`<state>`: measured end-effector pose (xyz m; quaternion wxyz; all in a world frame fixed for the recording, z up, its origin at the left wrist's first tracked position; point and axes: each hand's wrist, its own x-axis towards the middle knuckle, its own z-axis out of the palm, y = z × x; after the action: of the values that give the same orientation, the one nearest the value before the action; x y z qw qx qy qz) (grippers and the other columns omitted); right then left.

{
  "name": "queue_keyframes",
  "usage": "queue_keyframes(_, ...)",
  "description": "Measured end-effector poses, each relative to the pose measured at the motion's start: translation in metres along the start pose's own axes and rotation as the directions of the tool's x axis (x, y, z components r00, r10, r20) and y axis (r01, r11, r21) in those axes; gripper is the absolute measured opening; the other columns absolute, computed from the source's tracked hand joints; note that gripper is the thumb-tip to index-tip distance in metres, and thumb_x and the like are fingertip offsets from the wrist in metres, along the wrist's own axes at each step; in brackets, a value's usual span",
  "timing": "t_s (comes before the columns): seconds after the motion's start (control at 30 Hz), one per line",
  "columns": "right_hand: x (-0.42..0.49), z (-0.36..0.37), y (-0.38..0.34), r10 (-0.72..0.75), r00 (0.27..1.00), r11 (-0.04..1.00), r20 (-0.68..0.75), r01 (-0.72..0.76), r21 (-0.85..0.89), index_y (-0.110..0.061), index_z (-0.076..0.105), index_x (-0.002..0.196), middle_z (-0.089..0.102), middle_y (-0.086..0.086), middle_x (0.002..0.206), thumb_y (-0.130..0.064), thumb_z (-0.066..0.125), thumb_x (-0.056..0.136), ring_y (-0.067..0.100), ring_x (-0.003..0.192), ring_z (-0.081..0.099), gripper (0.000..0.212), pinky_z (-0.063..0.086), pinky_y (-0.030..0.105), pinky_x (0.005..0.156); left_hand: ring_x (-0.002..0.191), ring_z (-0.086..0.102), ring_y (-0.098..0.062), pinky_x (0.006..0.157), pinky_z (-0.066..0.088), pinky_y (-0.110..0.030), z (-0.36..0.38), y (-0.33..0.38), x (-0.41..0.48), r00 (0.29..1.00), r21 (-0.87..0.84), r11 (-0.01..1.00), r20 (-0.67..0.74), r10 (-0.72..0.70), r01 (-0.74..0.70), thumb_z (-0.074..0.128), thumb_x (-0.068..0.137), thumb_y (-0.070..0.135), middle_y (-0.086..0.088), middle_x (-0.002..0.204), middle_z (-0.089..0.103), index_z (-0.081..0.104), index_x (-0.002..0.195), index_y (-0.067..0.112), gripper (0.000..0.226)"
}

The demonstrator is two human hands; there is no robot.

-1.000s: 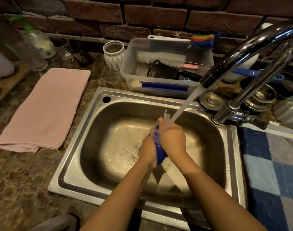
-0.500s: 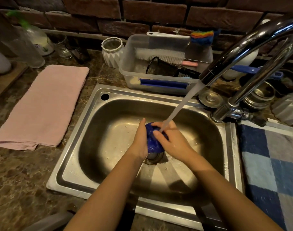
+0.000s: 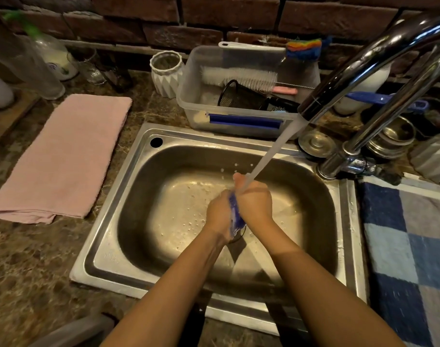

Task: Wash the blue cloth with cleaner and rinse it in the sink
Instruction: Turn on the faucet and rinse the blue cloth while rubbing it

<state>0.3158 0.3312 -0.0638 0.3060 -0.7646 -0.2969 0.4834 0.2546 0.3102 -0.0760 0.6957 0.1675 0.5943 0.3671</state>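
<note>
- sink (image 3: 349,221): wet steel basin with drops on the floor; the hands work low near the middle; lifting the dripping cloth over the rim would wet the counter
- faucet (image 3: 364,58): running, spout high and off to the right; the stream (image 3: 271,151) comes down slanted and lands on the right hand's knuckles, not squarely on the fabric; splash may bounce out of the basin, and the rinse is weak if water misses the cloth
- checked mat (image 3: 409,246): just beside the right rim and nearest the splash path, so likely the first thing soaked
- pink towel (image 3: 64,156): on the counter left of the sink, well apart from the hands; at risk only if spray goes wide
- plastic tub (image 3: 189,96): behind the back rim, holds brushes; spatter could land inside
- left hand (image 3: 217,216) and right hand (image 3: 255,204): pressed together, clamping the cloth between the palms; right fingers curl over the top, left fingers hidden so cannot tell how they wrap; wet fabric is slippery, hard rubbing may squirt it out
- blue cloth (image 3: 235,214): bunched into a narrow strip between the palms, lower end poking out above the drain (image 3: 239,237); if dropped it could cover the drain and water would rise
- no suds visible, cannot tell if cleaner remains; stopping early may leave residue
</note>
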Motion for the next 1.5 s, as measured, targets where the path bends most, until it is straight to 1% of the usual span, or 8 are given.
queue_keyframes(0.2,0.008,-0.005,-0.009,0.077,0.992,0.983,0.101,-0.093,0.156,-0.018,0.048,0.064,0.053,0.003,0.073,-0.027,0.048,0.094,0.026,0.087,0.057,0.031,0.050,0.040,0.091,0.086,0.063,-0.023,0.079,0.055,-0.035,0.001,0.003,-0.003,0.992,0.123,0.991,-0.106,0.072,-0.058,0.040,0.098,0.032,-0.010,0.088,0.064,0.060,0.084,0.019,0.027)
queue_keyframes(0.37,0.003,-0.014,0.005,0.175,0.919,0.900,0.353,-0.294,0.321,-0.020,0.057,0.089,0.064,0.009,0.099,-0.047,0.050,0.089,0.026,0.100,0.061,0.028,0.050,0.043,0.095,0.086,0.061,-0.020,0.069,0.053,-0.029,-0.009,0.007,-0.010,0.994,-0.091,0.996,-0.108,-0.011,0.001,0.035,0.098,0.046,-0.003,0.091,0.063,0.057,0.096,0.022,0.032)
queue_keyframes(0.5,-0.003,-0.029,0.029,0.083,0.900,0.864,0.428,-0.279,0.419,-0.006,0.059,0.113,0.067,0.010,0.102,-0.028,0.053,0.091,0.022,0.100,0.063,0.031,0.052,0.038,0.088,0.089,0.065,-0.023,0.076,0.054,-0.032,-0.026,0.013,-0.009,0.996,-0.125,0.991,-0.082,-0.047,0.037,0.033,0.098,0.045,-0.008,0.094,0.069,0.061,0.104,0.014,0.042)
queue_keyframes(0.87,-0.020,-0.044,0.013,-0.025,0.914,0.746,0.404,-0.252,0.616,-0.018,0.060,0.099,0.064,0.007,0.101,-0.007,0.053,0.088,0.023,0.095,0.061,0.017,0.052,0.036,0.077,0.099,0.054,-0.021,0.088,0.045,-0.035,-0.036,0.010,-0.022,0.959,0.590,0.807,-0.212,0.187,-0.027,0.035,0.096,0.047,-0.010,0.120,0.056,0.053,0.103,0.017,0.035)
queue_keyframes(1.0,-0.025,-0.046,0.017,-0.087,0.898,0.684,0.432,-0.262,0.681,-0.014,0.060,0.109,0.063,0.010,0.109,-0.008,0.054,0.086,0.025,0.104,0.059,0.025,0.052,0.037,0.082,0.090,0.062,-0.018,0.081,0.046,-0.029,-0.025,0.007,-0.045,0.998,0.553,0.833,-0.048,0.038,-0.005,0.017,0.093,0.063,-0.007,0.098,0.068,0.065,0.100,0.013,0.070)
queue_keyframes(1.17,-0.025,-0.051,0.013,-0.133,0.886,0.724,0.444,-0.219,0.654,-0.011,0.061,0.109,0.066,0.010,0.107,-0.015,0.064,0.078,0.023,0.103,0.062,0.031,0.051,0.038,0.090,0.099,0.066,-0.020,0.081,0.053,-0.031,-0.027,0.020,-0.048,0.991,0.321,0.947,0.125,-0.054,0.012,0.050,0.082,0.062,-0.006,0.108,0.071,0.060,0.115,0.018,0.056)
queue_keyframes(1.3,-0.022,-0.051,0.010,-0.114,0.919,0.851,0.376,-0.105,0.514,-0.017,0.060,0.105,0.067,0.006,0.104,-0.017,0.064,0.084,0.020,0.099,0.064,0.021,0.051,0.037,0.091,0.093,0.064,-0.019,0.081,0.050,-0.030,-0.015,0.020,-0.046,0.989,0.361,0.923,-0.013,0.147,-0.133,0.055,0.092,0.032,-0.008,0.100,0.070,0.062,0.096,0.016,0.018)
queue_keyframes(1.5,-0.026,-0.047,0.010,-0.131,0.977,0.932,0.167,0.064,0.357,-0.023,0.057,0.090,0.066,0.002,0.096,-0.022,0.056,0.090,0.018,0.095,0.064,0.001,0.053,0.038,0.090,0.076,0.056,-0.014,0.063,0.039,-0.024,-0.010,0.022,-0.031,0.798,0.762,0.578,-0.138,0.586,-0.293,0.045,0.096,0.027,0.000,0.087,0.060,0.052,0.092,0.019,0.012)
